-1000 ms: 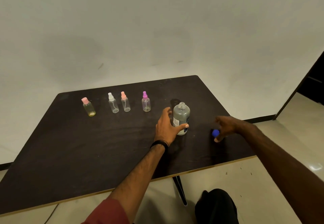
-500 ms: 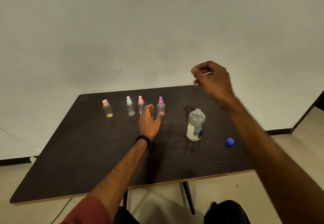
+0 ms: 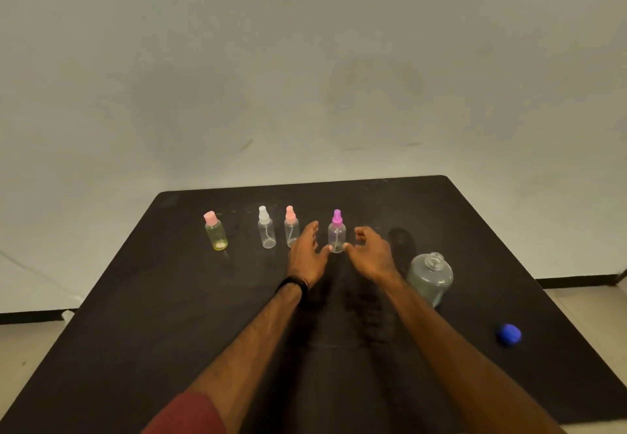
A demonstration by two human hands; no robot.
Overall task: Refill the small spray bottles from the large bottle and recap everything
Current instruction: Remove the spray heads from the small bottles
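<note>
near edge: a dark red sleeve (image 3: 190, 413) covers the left upper forearm; both bare forearms extend forward over the black matte tabletop (image 3: 135, 348).

near right: a small round blue plastic cap (image 3: 508, 333) lies loose on the tabletop, well apart from the other items.

mid right: a large clear rounded bottle (image 3: 431, 277) stands upright with its neck uncapped, just right of the right forearm.

centre: the left hand (image 3: 307, 253), with a black band (image 3: 292, 285) at the wrist, and the right hand (image 3: 369, 253) flank a small clear spray bottle with a magenta pump top (image 3: 336, 231). left fingers (image 3: 314, 230) are extended and spread, thumb tip at the bottle's lower left side. right fingers (image 3: 361, 232) are loosely curled, thumb tip at the lower right side. contact at either thumb cannot be confirmed; neither hand has closed around the bottle, which stands upright.

far row, going left: a small clear spray bottle with a salmon pink pump top (image 3: 291, 226), partly behind the left fingers; a small clear spray bottle with a white pump top (image 3: 266, 231); set apart further left, a small yellowish bottle with a pink flat cap (image 3: 215, 231). all upright and capped.

beyond: a plain pale wall (image 3: 305, 77).
</note>
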